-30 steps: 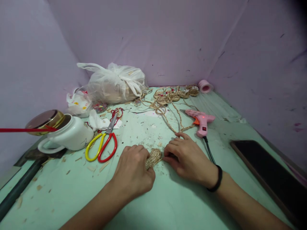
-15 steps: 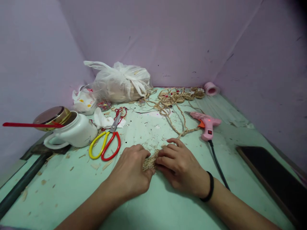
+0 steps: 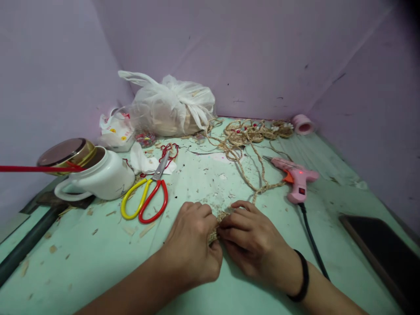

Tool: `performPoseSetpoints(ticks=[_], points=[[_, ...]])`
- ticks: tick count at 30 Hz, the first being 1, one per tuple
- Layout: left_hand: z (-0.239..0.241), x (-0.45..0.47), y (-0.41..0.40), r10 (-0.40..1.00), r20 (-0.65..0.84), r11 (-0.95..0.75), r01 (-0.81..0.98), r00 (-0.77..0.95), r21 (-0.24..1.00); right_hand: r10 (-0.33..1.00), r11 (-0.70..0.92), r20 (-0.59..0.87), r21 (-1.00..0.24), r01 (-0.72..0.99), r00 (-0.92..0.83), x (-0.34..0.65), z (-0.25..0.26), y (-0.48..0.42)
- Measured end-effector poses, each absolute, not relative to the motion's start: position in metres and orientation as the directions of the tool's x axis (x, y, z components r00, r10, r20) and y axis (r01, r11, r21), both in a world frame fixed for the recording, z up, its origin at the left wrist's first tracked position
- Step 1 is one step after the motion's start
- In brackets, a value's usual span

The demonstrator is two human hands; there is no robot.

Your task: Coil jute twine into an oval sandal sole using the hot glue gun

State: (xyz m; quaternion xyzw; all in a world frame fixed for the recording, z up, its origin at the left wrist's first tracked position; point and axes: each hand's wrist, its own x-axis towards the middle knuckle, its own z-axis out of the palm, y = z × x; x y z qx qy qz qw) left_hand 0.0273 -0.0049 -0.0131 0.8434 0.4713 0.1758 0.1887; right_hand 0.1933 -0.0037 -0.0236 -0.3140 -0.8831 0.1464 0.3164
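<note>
Between my hands is a small coiled piece of tan braided rope (image 3: 214, 235), mostly covered by fingers. My left hand (image 3: 197, 240) is closed round its left side, the thumb low at the front. On the other side, the bent fingers of my right hand (image 3: 254, 238) pinch the same piece. A length of braided rope (image 3: 242, 171) runs from beyond my right hand back toward a heap of coiled rope pieces (image 3: 241, 133) with red and white beads. Scissors (image 3: 149, 197) with one yellow and one red handle lie left of my left hand.
A pink glue gun (image 3: 297, 177) with a glowing red light lies at right, near a dark phone (image 3: 380, 249). At left are a white mug (image 3: 111, 175), a gold-rimmed lid (image 3: 67, 154) and a hammer (image 3: 36, 229). Behind sit a white plastic bag (image 3: 173, 107) and a pink roll (image 3: 302, 124).
The view has shifted slightly, so most things at the right sit farther right. My left hand has closed further over the coiled rope, covering more of it. Both hands keep their hold.
</note>
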Motion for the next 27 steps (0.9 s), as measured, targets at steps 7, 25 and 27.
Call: performPoseSetpoints(ticks=[7, 25, 27], points=[[-0.019, 0.028, -0.002, 0.863, 0.194, -0.483, 0.647, 0.467, 0.59, 0.705, 0.707, 0.457, -0.523, 0.476, -0.543, 0.189, -0.026, -0.003], [0.002, 0.012, 0.005, 0.854, -0.114, -0.371, 0.75, 0.507, 0.548, 0.723, 0.691, 0.493, -0.518, 0.504, -0.485, 0.207, -0.019, -0.004], [0.002, 0.015, 0.002, 0.872, -0.099, -0.358, 0.764, 0.479, 0.537, 0.724, 0.687, 0.515, -0.478, 0.547, -0.46, 0.206, -0.018, -0.004]])
